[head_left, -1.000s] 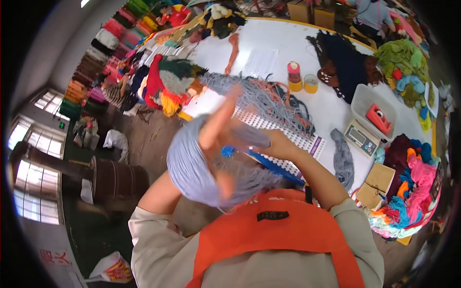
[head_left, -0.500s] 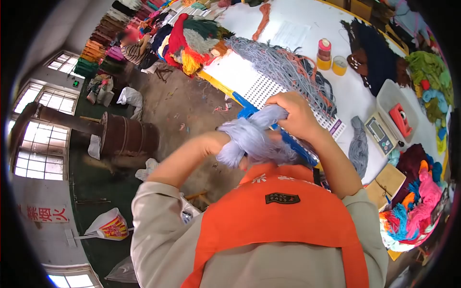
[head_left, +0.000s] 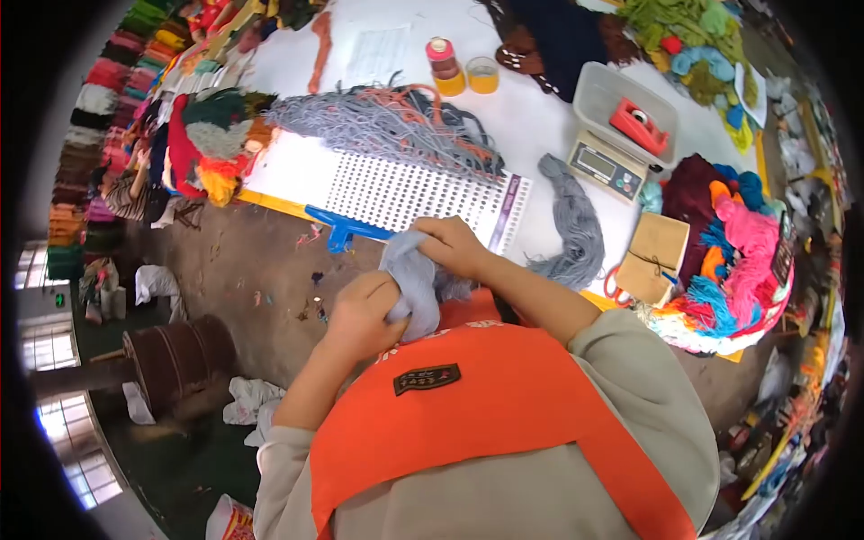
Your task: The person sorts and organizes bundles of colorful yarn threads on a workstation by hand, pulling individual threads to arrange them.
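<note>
Pale blue-grey yarn skein (head_left: 414, 283) is bunched in front of orange cloth apron (head_left: 486, 387), so both hands control it: left hand (head_left: 364, 310) clenched at its lower side, right hand (head_left: 454, 245) pinching top. Blue plastic bar (head_left: 346, 225), 11 o'clock.

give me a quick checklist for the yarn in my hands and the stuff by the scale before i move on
1. Left hand closed on the pale blue-grey yarn: ok
2. Right hand closed on it too: ok
3. Pale yarn free of tangles: cannot tell, hands hide part
4. Darker grey skein apart from both hands: ok
5. Clear tray empty: not ok, red tape dispenser inside
6. Scale reading: cannot tell, too small
</note>
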`<state>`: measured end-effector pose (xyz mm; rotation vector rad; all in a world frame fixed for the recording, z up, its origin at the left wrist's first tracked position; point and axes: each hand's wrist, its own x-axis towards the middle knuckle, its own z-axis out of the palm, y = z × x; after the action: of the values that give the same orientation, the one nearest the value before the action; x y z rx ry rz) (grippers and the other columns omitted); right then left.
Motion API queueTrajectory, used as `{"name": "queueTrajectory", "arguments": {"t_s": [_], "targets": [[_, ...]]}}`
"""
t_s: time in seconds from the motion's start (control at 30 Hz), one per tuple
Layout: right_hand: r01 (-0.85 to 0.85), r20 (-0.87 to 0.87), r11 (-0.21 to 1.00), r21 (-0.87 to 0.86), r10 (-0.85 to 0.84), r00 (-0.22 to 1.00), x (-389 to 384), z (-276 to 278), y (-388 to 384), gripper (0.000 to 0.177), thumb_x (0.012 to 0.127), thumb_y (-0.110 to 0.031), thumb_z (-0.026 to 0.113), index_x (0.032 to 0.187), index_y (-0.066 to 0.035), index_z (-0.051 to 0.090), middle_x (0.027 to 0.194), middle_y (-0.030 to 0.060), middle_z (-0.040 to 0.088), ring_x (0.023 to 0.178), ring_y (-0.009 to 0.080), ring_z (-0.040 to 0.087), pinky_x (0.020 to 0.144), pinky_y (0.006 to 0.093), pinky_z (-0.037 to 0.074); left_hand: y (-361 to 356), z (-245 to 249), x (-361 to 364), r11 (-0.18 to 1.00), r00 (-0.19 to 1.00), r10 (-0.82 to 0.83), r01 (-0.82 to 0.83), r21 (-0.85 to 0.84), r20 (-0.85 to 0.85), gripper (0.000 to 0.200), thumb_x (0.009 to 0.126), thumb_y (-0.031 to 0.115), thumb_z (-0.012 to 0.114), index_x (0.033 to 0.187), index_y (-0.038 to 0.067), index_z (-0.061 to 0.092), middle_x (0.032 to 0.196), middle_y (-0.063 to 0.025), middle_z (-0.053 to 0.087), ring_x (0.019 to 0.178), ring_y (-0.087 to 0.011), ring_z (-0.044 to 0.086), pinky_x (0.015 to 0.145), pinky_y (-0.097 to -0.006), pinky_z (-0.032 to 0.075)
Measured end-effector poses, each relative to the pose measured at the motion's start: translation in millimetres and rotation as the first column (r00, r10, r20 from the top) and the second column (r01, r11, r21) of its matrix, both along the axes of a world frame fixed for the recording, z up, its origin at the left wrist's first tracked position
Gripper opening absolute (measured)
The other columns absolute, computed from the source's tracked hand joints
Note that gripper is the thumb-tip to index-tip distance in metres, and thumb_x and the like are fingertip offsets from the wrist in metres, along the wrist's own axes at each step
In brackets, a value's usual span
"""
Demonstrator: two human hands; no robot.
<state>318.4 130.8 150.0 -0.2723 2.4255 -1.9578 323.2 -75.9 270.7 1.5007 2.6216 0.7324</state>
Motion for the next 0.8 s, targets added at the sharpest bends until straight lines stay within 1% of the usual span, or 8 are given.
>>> {"name": "queueTrajectory", "arguments": {"t_s": [0.1, 0.23, 0.3, 0.37, 0.43, 0.47, 0.63, 0.8], "targets": [[-0.088, -0.094, 0.888, 0.451, 0.146, 0.985, 19, -84, 36, 0.026, 0.091, -0.03, 0.048, 0.1, -0.009, 0.061, 0.096, 0.0134, 0.067, 0.084, 0.0347, 0.065, 0.068, 0.044, 0.051, -3, 25, -3, 0.926, 0.981, 0.179, -0.193, 0.325, 0.072, 0.021, 0.06, -0.001, 0.075, 0.076, 0.004, 0.062, 0.092, -0.0092, 0.064, 0.084, -0.022, 0.064, 0.073, -0.0323, 0.052], [0.379, 0.083, 0.876, 0.297, -0.42, 0.904, 22, -142, 89, 0.026, 0.089, -0.024, 0.056, 0.107, -0.006, 0.06, 0.103, 0.0187, 0.063, 0.09, 0.0404, 0.061, 0.082, 0.0457, 0.048, -17, 12, -11, 0.891, 0.914, 0.158, -0.295, 0.344, 0.374, 0.021, 0.065, -0.003, 0.075, 0.079, 0.003, 0.06, 0.114, -0.0161, 0.063, 0.106, -0.0262, 0.062, 0.087, -0.0358, 0.05], [0.715, -0.412, 0.332, 0.615, -0.638, 0.65, 25, -158, 151, 0.038, 0.078, -0.02, 0.066, 0.112, -0.005, 0.062, 0.105, 0.0194, 0.064, 0.1, 0.0351, 0.06, 0.085, 0.0445, 0.047, -19, 10, -5, 0.846, 0.869, 0.079, -0.318, 0.429, 0.488, 0.026, 0.076, 0.003, 0.076, 0.092, 0.005, 0.055, 0.124, -0.024, 0.058, 0.116, -0.0349, 0.058, 0.097, -0.0439, 0.047], [0.541, -0.35, 0.033, 0.84, -0.729, 0.588, 28, -222, 221, 0.055, 0.078, -0.027, 0.067, 0.126, -0.006, 0.054, 0.125, 0.0175, 0.058, 0.111, 0.0381, 0.056, 0.092, 0.0557, 0.042, -12, 7, -1, 0.666, 0.649, -0.174, -0.477, 0.573, 0.741, 0.026, 0.083, 0.01, 0.071, 0.101, 0.006, 0.053, 0.127, -0.0286, 0.055, 0.121, -0.0375, 0.054, 0.101, -0.0474, 0.044], [0.161, 0.051, 0.16, 0.974, -0.845, 0.532, 22, -206, 230, 0.085, 0.075, -0.05, 0.072, 0.142, -0.009, 0.04, 0.142, 0.0154, 0.045, 0.124, 0.0409, 0.047, 0.09, 0.0642, 0.042, -15, -29, 4, 0.611, 0.581, -0.15, -0.582, 0.537, 0.8, 0.041, 0.089, 0.016, 0.064, 0.126, 0.003, 0.051, 0.132, -0.0245, 0.054, 0.126, -0.0338, 0.051, 0.103, -0.0456, 0.044], [0.122, -0.134, -0.086, 0.989, -0.87, 0.475, 26, -254, 240, 0.082, 0.074, -0.052, 0.072, 0.141, -0.014, 0.044, 0.139, 0.0129, 0.049, 0.123, 0.0385, 0.049, 0.091, 0.0633, 0.042, -23, -49, 4, 0.508, 0.216, -0.378, -0.765, 0.397, 0.9, 0.06, 0.085, 0.022, 0.073, 0.134, 0.004, 0.044, 0.134, -0.0181, 0.052, 0.126, -0.0287, 0.051, 0.103, -0.043, 0.043], [0.669, -0.016, 0.562, 0.487, -0.76, 0.65, 44, -246, 242, 0.064, 0.091, -0.03, 0.064, 0.136, 0.008, 0.04, 0.128, 0.026, 0.057, 0.116, 0.0358, 0.057, 0.099, 0.0418, 0.044, -50, -58, 32, 0.217, 0.145, -0.524, -0.93, 0.296, 0.84, 0.032, 0.095, 0.027, 0.057, 0.116, 0.002, 0.059, 0.114, -0.0087, 0.063, 0.109, -0.0214, 0.06, 0.097, -0.0371, 0.046], [0.199, 0.032, 0.978, 0.065, -0.201, 0.979, 45, -75, 71, 0.043, 0.096, -0.019, 0.055, 0.131, 0.005, 0.046, 0.125, 0.0196, 0.059, 0.118, 0.0273, 0.054, 0.102, 0.0385, 0.04, -95, -77, 63, -0.069, 0.24, -0.516, -0.969, 0.239, 0.822, 0.035, 0.096, 0.032, 0.054, 0.112, 0.002, 0.06, 0.112, -0.0108, 0.064, 0.106, -0.0211, 0.061, 0.095, -0.0379, 0.048]]}}
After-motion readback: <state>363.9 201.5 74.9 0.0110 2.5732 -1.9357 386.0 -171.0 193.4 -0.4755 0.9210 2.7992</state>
